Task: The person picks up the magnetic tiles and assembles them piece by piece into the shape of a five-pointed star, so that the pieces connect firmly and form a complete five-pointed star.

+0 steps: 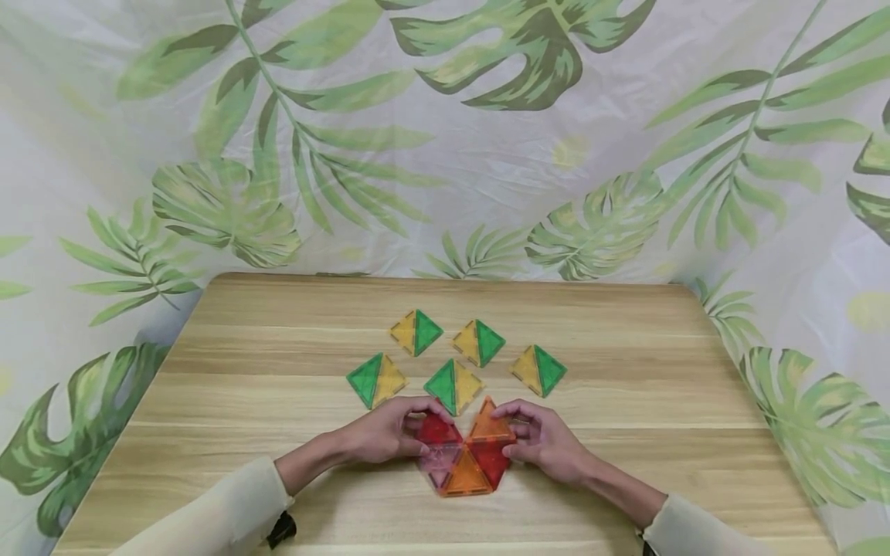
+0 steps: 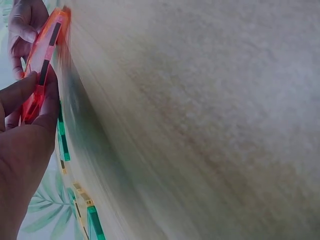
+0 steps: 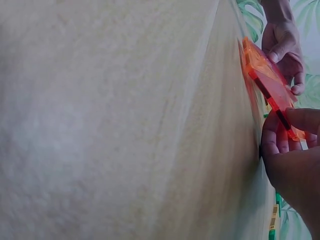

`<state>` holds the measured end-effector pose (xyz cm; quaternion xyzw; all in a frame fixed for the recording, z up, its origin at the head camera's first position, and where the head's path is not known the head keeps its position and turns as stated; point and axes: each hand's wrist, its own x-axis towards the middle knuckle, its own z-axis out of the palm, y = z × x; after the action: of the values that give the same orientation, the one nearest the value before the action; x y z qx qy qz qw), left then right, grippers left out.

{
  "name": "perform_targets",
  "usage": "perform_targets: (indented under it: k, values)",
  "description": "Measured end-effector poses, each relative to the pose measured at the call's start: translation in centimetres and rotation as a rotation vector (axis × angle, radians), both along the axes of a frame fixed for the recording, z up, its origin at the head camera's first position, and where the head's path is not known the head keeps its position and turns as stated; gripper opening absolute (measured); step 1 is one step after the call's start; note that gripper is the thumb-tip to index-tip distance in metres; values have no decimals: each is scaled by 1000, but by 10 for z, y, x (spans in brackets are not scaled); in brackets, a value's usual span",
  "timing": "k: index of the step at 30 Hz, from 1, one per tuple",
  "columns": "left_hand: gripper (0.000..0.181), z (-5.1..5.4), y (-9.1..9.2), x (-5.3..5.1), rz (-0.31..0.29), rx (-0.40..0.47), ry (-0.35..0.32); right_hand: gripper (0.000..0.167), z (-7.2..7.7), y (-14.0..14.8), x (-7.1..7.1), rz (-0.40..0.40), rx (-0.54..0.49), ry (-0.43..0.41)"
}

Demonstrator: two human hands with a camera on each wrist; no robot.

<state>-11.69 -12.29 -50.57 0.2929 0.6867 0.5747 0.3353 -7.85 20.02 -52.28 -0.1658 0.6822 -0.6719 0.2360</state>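
Both hands hold a fan of joined translucent triangular magnetic tiles near the front middle of the table. The fan has a red tile [image 1: 436, 429] at upper left, a pink tile [image 1: 438, 457] below it, an orange tile [image 1: 466, 477] at the bottom, another red tile [image 1: 492, 462] at right and an orange one [image 1: 489, 426] at upper right. A notch separates its two upper tiles. My left hand [image 1: 389, 429] pinches the left side, thumb on one face and fingers beneath. My right hand [image 1: 552, 444] pinches the right side likewise. In both wrist views the fan tilts against the tabletop.
Beyond the hands lie several green-and-yellow diamonds of paired triangle tiles, among them one at front left [image 1: 376, 381], one just behind the fan [image 1: 453, 386] and one at right [image 1: 538, 371]. The wooden table [image 1: 243, 371] meets a leaf-patterned cloth [image 1: 480, 193] at its back edge.
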Motion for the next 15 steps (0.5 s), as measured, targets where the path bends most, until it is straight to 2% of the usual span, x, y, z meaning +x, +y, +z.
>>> perform_targets:
  k: [7, 15]
  values:
    - [52, 2, 1, -3, -10, 5, -10, 56, 0, 0, -3, 5, 7, 1]
    - [60, 4, 5, -5, -87, 13, -79, 62, 0, -2, -5, 79, 29, 1]
